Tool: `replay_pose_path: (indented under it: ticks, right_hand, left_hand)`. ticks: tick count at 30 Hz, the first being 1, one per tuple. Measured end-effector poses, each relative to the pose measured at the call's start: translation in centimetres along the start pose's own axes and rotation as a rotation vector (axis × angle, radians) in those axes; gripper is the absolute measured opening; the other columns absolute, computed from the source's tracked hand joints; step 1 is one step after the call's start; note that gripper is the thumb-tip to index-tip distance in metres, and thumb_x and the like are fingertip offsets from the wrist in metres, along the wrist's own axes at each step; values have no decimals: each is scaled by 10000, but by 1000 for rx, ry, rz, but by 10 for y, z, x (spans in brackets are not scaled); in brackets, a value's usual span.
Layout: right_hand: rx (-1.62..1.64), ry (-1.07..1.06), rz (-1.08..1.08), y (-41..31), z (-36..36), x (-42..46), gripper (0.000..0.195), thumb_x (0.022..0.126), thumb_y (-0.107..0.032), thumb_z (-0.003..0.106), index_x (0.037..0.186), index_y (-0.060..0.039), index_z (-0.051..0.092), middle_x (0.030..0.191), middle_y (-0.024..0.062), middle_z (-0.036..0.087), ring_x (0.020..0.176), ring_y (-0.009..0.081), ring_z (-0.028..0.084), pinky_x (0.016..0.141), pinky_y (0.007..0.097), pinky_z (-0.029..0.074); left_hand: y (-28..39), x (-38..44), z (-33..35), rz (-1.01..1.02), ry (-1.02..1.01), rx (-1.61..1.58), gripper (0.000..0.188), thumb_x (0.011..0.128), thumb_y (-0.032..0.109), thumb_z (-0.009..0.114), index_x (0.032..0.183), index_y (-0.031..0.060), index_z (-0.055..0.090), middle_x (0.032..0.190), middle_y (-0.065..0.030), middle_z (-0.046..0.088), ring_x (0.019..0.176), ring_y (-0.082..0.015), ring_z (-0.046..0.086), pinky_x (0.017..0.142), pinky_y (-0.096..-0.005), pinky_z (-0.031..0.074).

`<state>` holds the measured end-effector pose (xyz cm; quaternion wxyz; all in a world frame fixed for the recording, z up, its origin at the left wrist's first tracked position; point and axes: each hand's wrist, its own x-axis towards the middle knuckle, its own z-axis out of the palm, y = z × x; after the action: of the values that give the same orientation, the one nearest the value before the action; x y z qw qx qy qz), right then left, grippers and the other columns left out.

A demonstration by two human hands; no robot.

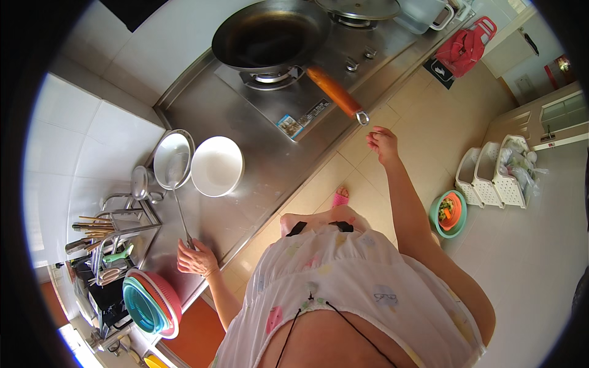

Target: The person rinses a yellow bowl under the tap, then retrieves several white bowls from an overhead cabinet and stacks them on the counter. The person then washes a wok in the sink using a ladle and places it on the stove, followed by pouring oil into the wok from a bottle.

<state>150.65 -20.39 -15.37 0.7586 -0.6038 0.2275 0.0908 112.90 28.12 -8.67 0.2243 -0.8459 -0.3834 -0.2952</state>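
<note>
In the head view my left hand point(198, 258) is at the handle end of a metal ladle point(180, 209), its fingers partly spread; whether they grip it is unclear. The ladle's bowl end rests in a white-lined bowl point(161, 158). Beside that bowl stands a white bowl point(217, 166) on the steel counter. My right hand point(383, 143) hangs over the floor with curled fingers, just below the ring of the wok's wooden handle point(336, 92), apart from it. The dark wok point(271, 37) sits on the left gas burner.
A lidded pan point(359, 7) occupies the other burner. Left are a metal utensil rack point(138, 216) with chopsticks, and stacked colanders and basins point(152, 303). A green basin point(435, 216) and white plastic baskets point(487, 175) stand at right; a red bag point(464, 48) lies beyond.
</note>
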Motion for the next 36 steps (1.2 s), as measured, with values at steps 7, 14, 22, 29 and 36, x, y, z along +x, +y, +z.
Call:
replay_pose_path:
  ticks: [7,14,22,29,36]
  right_hand:
    - [-23,-140,45,-34,-22,60,259,866,-16,524,1121,-52,553,976,112,649,860,223,655,730,350,533]
    - [145,-441,331,-48,-15,129,253,867,35,469,1102,-52,497,999,96,602,964,252,604,879,397,494]
    - [349,-542,258,-20,-20,179,471,676,127,433,1063,-122,534,922,-4,561,833,167,540,888,360,468]
    - [208,-31,281,-37,-36,105,296,826,-277,681,970,-46,564,868,57,565,826,187,567,800,381,527]
    - [128,-34,528,2,-172,-7,195,835,-214,627,857,-33,560,783,97,639,716,210,659,737,392,565]
  left_hand:
    - [34,1,-41,-13,193,-6,385,940,338,530,1238,93,531,1098,-62,579,1005,-250,527,878,-429,357]
    - [156,-24,-92,-32,156,-140,384,912,303,562,1208,59,540,1055,-111,555,987,-276,504,888,-442,359]
    - [268,-82,-138,51,-41,-403,396,860,171,608,1215,18,520,1078,-166,509,1023,-332,478,905,-482,361]
    - [296,-123,-151,43,-137,-616,416,819,54,623,1215,-1,508,1119,-181,535,1030,-346,491,897,-446,401]
    - [294,-158,-158,42,-164,-762,430,828,32,606,1239,-14,490,1116,-189,557,1020,-350,513,874,-423,424]
